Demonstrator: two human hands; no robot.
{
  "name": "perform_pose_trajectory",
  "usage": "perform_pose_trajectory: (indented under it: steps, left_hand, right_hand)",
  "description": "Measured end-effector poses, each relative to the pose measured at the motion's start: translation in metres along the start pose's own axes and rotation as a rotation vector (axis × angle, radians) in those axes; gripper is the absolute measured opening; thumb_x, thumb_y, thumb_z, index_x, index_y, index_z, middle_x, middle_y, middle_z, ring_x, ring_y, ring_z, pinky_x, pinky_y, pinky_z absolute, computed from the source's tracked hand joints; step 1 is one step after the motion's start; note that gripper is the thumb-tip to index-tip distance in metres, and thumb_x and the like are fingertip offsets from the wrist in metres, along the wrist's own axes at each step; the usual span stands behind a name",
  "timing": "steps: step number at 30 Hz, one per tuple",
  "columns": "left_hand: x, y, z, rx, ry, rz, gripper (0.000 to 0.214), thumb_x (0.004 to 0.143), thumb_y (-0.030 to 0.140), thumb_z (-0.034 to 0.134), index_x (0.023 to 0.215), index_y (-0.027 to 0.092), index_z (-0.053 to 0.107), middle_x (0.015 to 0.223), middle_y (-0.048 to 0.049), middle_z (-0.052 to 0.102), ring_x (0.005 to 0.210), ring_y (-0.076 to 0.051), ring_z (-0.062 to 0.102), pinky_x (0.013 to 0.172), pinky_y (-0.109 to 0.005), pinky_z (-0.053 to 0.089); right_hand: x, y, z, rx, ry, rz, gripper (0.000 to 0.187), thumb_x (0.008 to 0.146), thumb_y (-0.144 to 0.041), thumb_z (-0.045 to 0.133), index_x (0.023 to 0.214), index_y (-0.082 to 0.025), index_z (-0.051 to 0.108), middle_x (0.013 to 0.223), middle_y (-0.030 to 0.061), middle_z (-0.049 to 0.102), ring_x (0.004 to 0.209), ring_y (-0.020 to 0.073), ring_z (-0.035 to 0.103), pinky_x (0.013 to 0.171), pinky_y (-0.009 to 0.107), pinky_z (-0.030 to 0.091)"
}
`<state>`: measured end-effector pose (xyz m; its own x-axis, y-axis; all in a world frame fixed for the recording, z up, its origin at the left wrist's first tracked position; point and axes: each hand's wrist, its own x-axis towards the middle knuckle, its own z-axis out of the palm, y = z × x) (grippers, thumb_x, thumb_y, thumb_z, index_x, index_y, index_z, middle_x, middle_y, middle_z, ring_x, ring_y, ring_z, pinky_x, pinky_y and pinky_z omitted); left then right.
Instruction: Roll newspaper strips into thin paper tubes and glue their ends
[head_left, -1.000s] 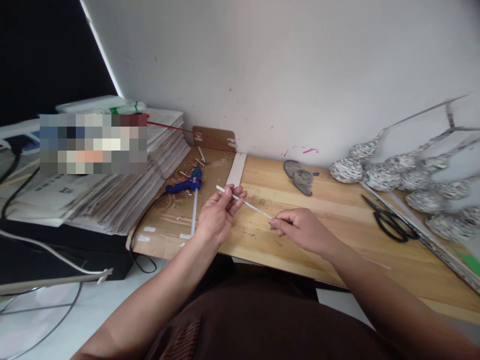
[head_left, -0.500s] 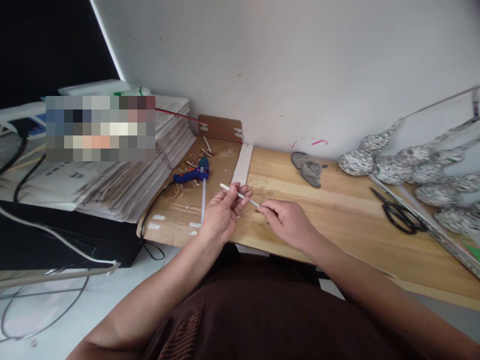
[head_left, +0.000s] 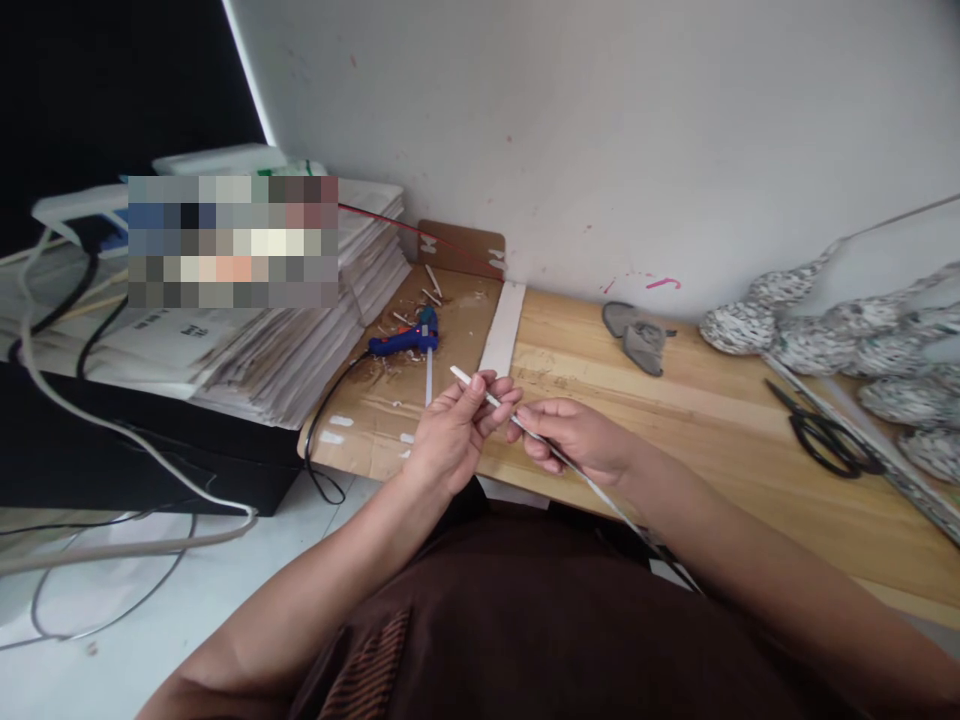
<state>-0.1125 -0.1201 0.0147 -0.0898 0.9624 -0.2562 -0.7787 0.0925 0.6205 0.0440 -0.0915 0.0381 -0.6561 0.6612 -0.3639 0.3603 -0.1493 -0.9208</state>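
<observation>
A thin, long pale stick, looking like rolled newspaper (head_left: 589, 482), slants from upper left to lower right in front of my body. Near its upper white end, my left hand (head_left: 459, 425) pinches it between thumb and fingers, palm turned up. My right hand (head_left: 574, 437) grips it a little farther down, close beside the left fingertips. The stick's lower part passes under my right wrist toward my dark clothing. Just beyond my left hand, a blue glue gun (head_left: 405, 338) lies on cardboard, with a pale glue stick (head_left: 429, 375) at it.
Stacked newspapers (head_left: 330, 320) and cables stand at left. A cardboard sheet (head_left: 360, 405) with scraps covers the table's left end. Black scissors (head_left: 825, 440), grey cloth pieces (head_left: 637, 338) and several woven paper gourd shapes (head_left: 739, 327) lie toward the right, by the wall.
My right hand's fingers have opened slightly and shifted along the stick; more of its length now shows below that hand. The whole view has shifted, so the table appears farther right.
</observation>
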Motion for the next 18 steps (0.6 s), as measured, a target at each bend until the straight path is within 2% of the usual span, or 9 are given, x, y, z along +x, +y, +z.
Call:
perform_pose_trajectory:
  steps: [3, 5, 9, 10, 11, 13, 15, 16, 18]
  left_hand:
    - [-0.0017, 0.0001, -0.0034, -0.010, -0.002, 0.016, 0.010, 0.091, 0.016, 0.058, 0.089, 0.010, 0.066, 0.089, -0.0086, 0.074, 0.081, -0.017, 0.074, 0.073, -0.023, 0.059]
    - [-0.0026, 0.0003, -0.0052, -0.011, -0.007, 0.020, 0.010, 0.091, 0.017, 0.059, 0.089, 0.011, 0.066, 0.090, -0.0086, 0.074, 0.082, -0.017, 0.073, 0.074, -0.023, 0.059]
    - [-0.0046, 0.0019, -0.0082, 0.002, -0.038, 0.001, 0.011, 0.091, 0.018, 0.059, 0.092, 0.011, 0.067, 0.091, -0.0088, 0.074, 0.084, -0.016, 0.073, 0.071, -0.021, 0.058]
    - [-0.0051, 0.0022, -0.0088, 0.002, -0.040, 0.000, 0.011, 0.091, 0.018, 0.058, 0.092, 0.011, 0.067, 0.091, -0.0089, 0.074, 0.085, -0.016, 0.073, 0.071, -0.021, 0.058]
    - [-0.0054, 0.0022, -0.0094, 0.001, -0.037, 0.002, 0.011, 0.091, 0.017, 0.058, 0.092, 0.011, 0.067, 0.092, -0.0090, 0.074, 0.085, -0.016, 0.073, 0.072, -0.021, 0.058]
    - [-0.0059, 0.0018, -0.0101, -0.001, -0.022, 0.010, 0.011, 0.091, 0.017, 0.058, 0.092, 0.011, 0.067, 0.092, -0.0093, 0.074, 0.083, -0.016, 0.073, 0.074, -0.023, 0.059]
    - [-0.0064, 0.0014, -0.0098, 0.002, -0.012, 0.011, 0.011, 0.090, 0.018, 0.060, 0.092, 0.010, 0.067, 0.090, -0.0094, 0.074, 0.081, -0.016, 0.073, 0.074, -0.023, 0.059]
    - [-0.0067, 0.0014, -0.0094, 0.002, -0.012, 0.008, 0.010, 0.090, 0.018, 0.060, 0.092, 0.011, 0.067, 0.089, -0.0092, 0.074, 0.081, -0.016, 0.073, 0.073, -0.023, 0.059]
    - [-0.0076, 0.0018, -0.0081, 0.003, -0.020, -0.003, 0.009, 0.089, 0.017, 0.061, 0.092, 0.011, 0.067, 0.088, -0.0088, 0.074, 0.080, -0.016, 0.073, 0.070, -0.021, 0.058]
  right_hand:
    - [-0.0012, -0.0018, 0.0048, -0.246, 0.172, -0.164, 0.031, 0.090, -0.047, 0.054, 0.085, -0.017, 0.060, 0.069, 0.0014, 0.055, 0.058, 0.0109, 0.047, 0.054, 0.025, 0.036]
    - [-0.0015, -0.0035, 0.0081, -0.325, 0.236, -0.219, 0.030, 0.090, -0.045, 0.054, 0.081, -0.018, 0.061, 0.069, 0.0015, 0.056, 0.058, 0.0106, 0.046, 0.055, 0.024, 0.035]
    - [0.0008, -0.0044, 0.0096, 0.048, -0.022, 0.008, 0.041, 0.095, -0.053, 0.040, 0.087, -0.016, 0.059, 0.054, -0.0041, 0.044, 0.044, 0.0089, 0.036, 0.047, 0.024, 0.031]
    - [0.0009, -0.0039, 0.0094, 0.080, -0.044, 0.021, 0.042, 0.094, -0.054, 0.040, 0.089, -0.016, 0.059, 0.054, -0.0042, 0.044, 0.044, 0.0091, 0.037, 0.046, 0.024, 0.032]
    - [0.0007, -0.0033, 0.0093, 0.047, -0.020, -0.008, 0.041, 0.093, -0.055, 0.044, 0.090, -0.017, 0.059, 0.057, -0.0033, 0.047, 0.047, 0.0096, 0.040, 0.048, 0.024, 0.033]
    - [-0.0004, -0.0018, 0.0100, -0.128, 0.119, -0.138, 0.035, 0.089, -0.052, 0.054, 0.087, -0.018, 0.060, 0.065, -0.0003, 0.054, 0.055, 0.0104, 0.046, 0.053, 0.025, 0.035]
    - [-0.0012, -0.0006, 0.0110, -0.224, 0.206, -0.209, 0.032, 0.088, -0.049, 0.057, 0.083, -0.018, 0.061, 0.067, 0.0001, 0.055, 0.058, 0.0104, 0.046, 0.055, 0.024, 0.035]
    - [-0.0012, -0.0002, 0.0112, -0.184, 0.179, -0.183, 0.033, 0.089, -0.050, 0.055, 0.083, -0.018, 0.061, 0.063, -0.0009, 0.052, 0.055, 0.0100, 0.043, 0.054, 0.024, 0.034]
    - [-0.0008, -0.0001, 0.0107, 0.008, 0.029, -0.054, 0.039, 0.093, -0.053, 0.045, 0.084, -0.018, 0.059, 0.055, -0.0042, 0.045, 0.047, 0.0092, 0.037, 0.049, 0.024, 0.032]
